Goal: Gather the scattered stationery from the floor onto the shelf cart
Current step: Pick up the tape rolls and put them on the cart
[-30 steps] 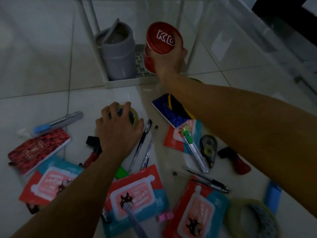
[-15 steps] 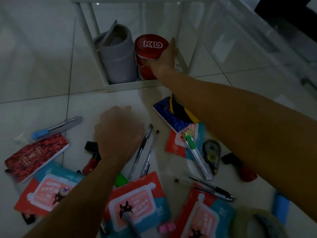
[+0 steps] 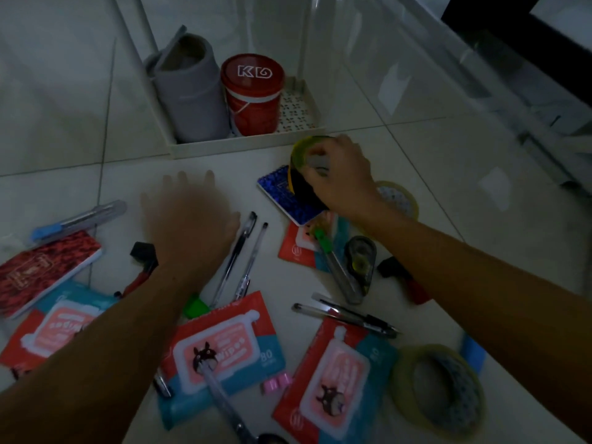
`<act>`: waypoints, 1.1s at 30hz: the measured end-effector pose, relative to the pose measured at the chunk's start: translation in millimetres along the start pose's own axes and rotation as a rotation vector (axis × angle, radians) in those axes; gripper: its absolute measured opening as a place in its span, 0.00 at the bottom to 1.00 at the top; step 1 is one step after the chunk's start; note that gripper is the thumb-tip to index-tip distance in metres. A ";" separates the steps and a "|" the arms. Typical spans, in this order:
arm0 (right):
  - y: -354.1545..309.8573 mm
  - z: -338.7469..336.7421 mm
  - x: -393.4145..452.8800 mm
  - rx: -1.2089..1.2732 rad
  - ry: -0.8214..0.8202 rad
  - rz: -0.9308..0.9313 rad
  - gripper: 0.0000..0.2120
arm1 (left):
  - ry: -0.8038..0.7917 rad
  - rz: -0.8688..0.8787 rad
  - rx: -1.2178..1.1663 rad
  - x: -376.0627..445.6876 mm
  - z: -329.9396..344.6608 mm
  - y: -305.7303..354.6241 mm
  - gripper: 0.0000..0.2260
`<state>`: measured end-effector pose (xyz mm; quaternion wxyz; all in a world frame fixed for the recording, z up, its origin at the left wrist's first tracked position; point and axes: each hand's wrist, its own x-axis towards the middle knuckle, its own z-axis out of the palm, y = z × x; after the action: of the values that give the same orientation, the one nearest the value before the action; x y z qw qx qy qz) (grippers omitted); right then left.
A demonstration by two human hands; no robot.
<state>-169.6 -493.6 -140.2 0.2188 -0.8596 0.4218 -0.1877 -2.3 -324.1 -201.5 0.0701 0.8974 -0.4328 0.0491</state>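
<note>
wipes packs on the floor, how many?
4: far left, centre under the left forearm, lower right of centre, and one mostly hidden under the blue notebook. More may be covered.

Under me lay a floor (image 3: 48, 91) of large, pale, glossy tiles, crossed by thin dark grout lines (image 3: 107, 107). To my upper right a clear, shiny panel (image 3: 448, 75) ran slantwise and caught pale reflections. Beyond it, in the far corner, stood something dark (image 3: 512, 24); the light was too dim for me to tell what.
</note>
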 end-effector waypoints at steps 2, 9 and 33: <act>13.8 -6.9 -17.3 -0.045 -0.057 0.001 0.20 | -0.028 0.005 0.047 0.2 -2.8 1.8 0.36; 28.2 -15.6 -21.8 -0.313 -0.214 -0.099 0.24 | -0.100 0.007 0.103 -1.1 -15.2 27.5 0.37; 39.9 -37.0 -66.2 0.475 -0.010 0.043 0.22 | -0.485 -0.343 -1.766 -11.7 -69.2 149.2 0.11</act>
<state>-252.0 -470.1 -139.8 0.4211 -0.7758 0.3829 -0.2726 -128.4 -395.2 -122.7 0.6411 0.5564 -0.1776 -0.4979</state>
